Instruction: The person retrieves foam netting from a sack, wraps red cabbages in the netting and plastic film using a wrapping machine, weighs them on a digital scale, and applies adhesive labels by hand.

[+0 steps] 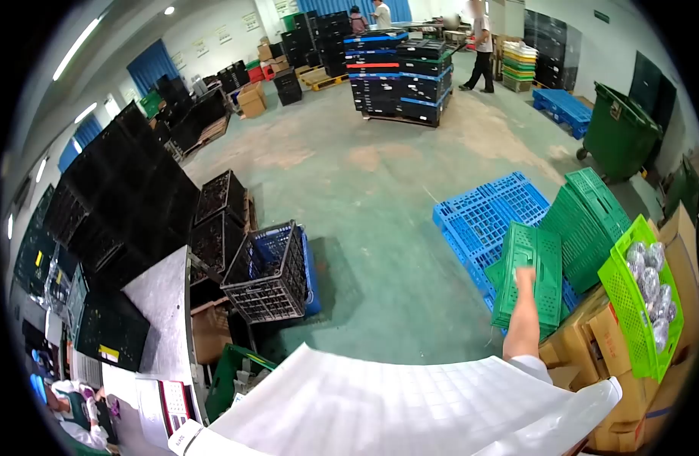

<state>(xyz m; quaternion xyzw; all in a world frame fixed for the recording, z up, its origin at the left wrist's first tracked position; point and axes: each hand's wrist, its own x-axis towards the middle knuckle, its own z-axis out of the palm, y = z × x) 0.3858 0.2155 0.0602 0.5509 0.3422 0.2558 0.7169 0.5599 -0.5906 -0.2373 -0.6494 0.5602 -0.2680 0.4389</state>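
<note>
My right arm stretches forward at the right, and my right hand [525, 276] is closed at a green plastic crate [548, 266], a perforated, flat-looking one. Its fingers are small and partly blurred at the crate's surface. The crate rests tilted on a blue plastic pallet [482, 204], with more green crates [587, 220] leaning just behind it on the right. My left hand is out of view. Across the bottom spreads a creased white sheet-like surface [364, 395], close below the camera.
A lime crate of wrapped items [680, 334] stands on cardboard boxes [581, 346] at the right. Left are a black crate [266, 281], a metal table [163, 304] and a scale [174, 403]. A seated person [76, 410] works lower left. Ahead stand stacked crates [399, 83] and a walking person [482, 53].
</note>
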